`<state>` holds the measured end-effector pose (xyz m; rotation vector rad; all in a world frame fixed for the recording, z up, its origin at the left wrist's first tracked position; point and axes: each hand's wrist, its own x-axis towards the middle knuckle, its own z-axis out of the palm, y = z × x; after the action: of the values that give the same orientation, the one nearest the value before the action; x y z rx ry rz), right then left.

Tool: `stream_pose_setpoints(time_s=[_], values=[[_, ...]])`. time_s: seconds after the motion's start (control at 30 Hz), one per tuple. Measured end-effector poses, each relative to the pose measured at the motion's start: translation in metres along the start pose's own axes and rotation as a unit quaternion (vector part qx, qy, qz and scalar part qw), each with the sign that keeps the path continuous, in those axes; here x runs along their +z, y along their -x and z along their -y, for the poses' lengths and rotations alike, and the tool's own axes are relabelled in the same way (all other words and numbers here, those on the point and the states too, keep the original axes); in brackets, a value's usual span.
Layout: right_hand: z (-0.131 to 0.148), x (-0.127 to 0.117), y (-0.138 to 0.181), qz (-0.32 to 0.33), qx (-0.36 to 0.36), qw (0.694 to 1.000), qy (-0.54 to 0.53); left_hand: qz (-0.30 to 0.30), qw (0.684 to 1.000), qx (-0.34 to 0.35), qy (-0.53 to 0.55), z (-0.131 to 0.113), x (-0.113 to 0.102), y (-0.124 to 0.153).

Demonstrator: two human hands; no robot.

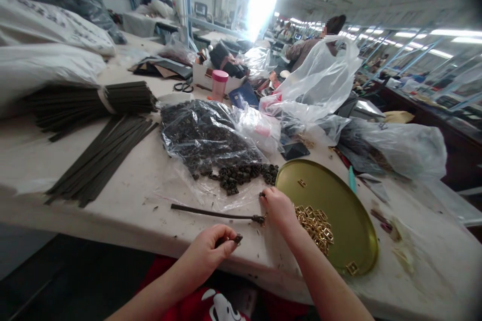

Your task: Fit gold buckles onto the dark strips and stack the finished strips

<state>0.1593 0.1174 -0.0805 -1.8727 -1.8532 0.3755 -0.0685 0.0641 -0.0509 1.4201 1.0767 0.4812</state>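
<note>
My left hand [211, 253], near the table's front edge, is closed on a dark strap piece [238, 238]. Its short end pokes out past the thumb, and the palm hides the rest. With fingertips pinched, my right hand [280, 208] holds a small dark loop [262, 194] beside the loose pile. A dark strap [214, 212] lies flat between the hands and the bag, a small loop around its right end. Dark loops [231, 180] spill from a clear plastic bag [211, 133]. Gold buckles [314, 225] are heaped on an olive-gold oval tray [339, 195], partly behind my right forearm.
To the left lie a tied bundle of dark strips [128, 98] and loose strips [101, 160]. Behind the bag stand a pink-lidded jar [219, 85] and scissors [183, 86]. Plastic bags [406, 145] crowd the right. Further back is another person [307, 52].
</note>
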Motion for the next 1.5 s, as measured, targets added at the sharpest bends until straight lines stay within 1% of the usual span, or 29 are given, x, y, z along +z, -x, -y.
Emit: stream_pose_setpoints(time_s=[0.07,0.13,0.17,0.2,0.23,0.27,0.3,0.33,0.4,0.5,0.57,0.67,0.73,0.8,0.87,0.9,0.97,1.07,1.23,1.37,1.5], values=[[0.012,-0.005,0.009,0.013,-0.011,1.0,-0.022,-0.01,1.0,0.0,0.005,-0.002,-0.004,-0.001],[0.029,-0.014,0.024,0.065,-0.001,0.99,-0.123,-0.017,1.0,0.01,0.014,-0.002,-0.007,-0.003],[0.039,-0.018,0.033,0.109,0.018,0.97,-0.216,-0.021,0.999,0.017,0.016,-0.001,-0.009,-0.004],[0.048,-0.021,0.042,0.151,0.04,0.939,-0.305,-0.025,0.999,0.023,0.016,-0.001,-0.009,-0.006],[0.056,-0.023,0.051,0.183,0.06,0.907,-0.376,-0.029,0.999,0.027,0.014,0.001,-0.01,-0.008],[0.063,-0.023,0.059,0.2,0.077,0.878,-0.427,-0.029,0.999,0.03,0.011,0.002,-0.009,-0.009],[0.068,-0.022,0.066,0.203,0.085,0.866,-0.45,-0.028,0.999,0.033,0.008,0.003,-0.008,-0.01],[0.072,-0.02,0.072,0.199,0.091,0.862,-0.458,-0.025,0.999,0.035,0.008,0.005,-0.006,-0.01],[0.077,-0.016,0.08,0.189,0.095,0.863,-0.459,-0.014,0.999,0.041,0.006,0.008,-0.002,-0.007],[0.079,-0.011,0.087,0.191,0.093,0.866,-0.452,-0.006,0.999,0.045,-0.024,0.009,0.004,0.001],[0.08,-0.01,0.09,0.191,0.092,0.87,-0.445,-0.01,0.997,0.05,-0.049,0.006,0.006,0.007],[0.082,-0.007,0.095,0.176,0.109,0.876,-0.436,-0.012,0.991,0.082,-0.101,0.0,0.007,0.014],[0.083,-0.003,0.099,0.149,0.111,0.89,-0.416,-0.019,0.986,0.095,-0.134,-0.005,0.009,0.016],[0.082,0.001,0.104,0.108,0.084,0.919,-0.369,-0.033,0.986,0.091,-0.137,-0.007,0.011,0.018],[0.081,0.005,0.109,0.056,0.044,0.95,-0.305,-0.036,0.99,0.077,-0.11,-0.007,0.014,0.019],[0.081,0.006,0.111,0.03,0.026,0.96,-0.277,-0.033,0.993,0.07,-0.092,-0.007,0.016,0.02],[0.08,0.008,0.114,-0.016,0.001,0.97,-0.243,-0.029,0.996,0.059,-0.059,-0.007,0.02,0.022],[0.081,0.008,0.116,-0.061,-0.03,0.97,-0.232,-0.041,0.997,0.057,-0.027,-0.008,0.023,0.025],[0.084,0.014,0.115,-0.087,-0.087,0.969,-0.214,-0.052,0.994,0.074,0.054,-0.006,0.025,0.028],[0.083,0.019,0.115,-0.104,-0.107,0.975,-0.165,-0.063,0.992,0.046,0.102,-0.004,0.025,0.03],[0.082,0.019,0.116,-0.118,-0.15,0.974,-0.125,-0.051,0.989,0.016,0.135,-0.004,0.023,0.031]])
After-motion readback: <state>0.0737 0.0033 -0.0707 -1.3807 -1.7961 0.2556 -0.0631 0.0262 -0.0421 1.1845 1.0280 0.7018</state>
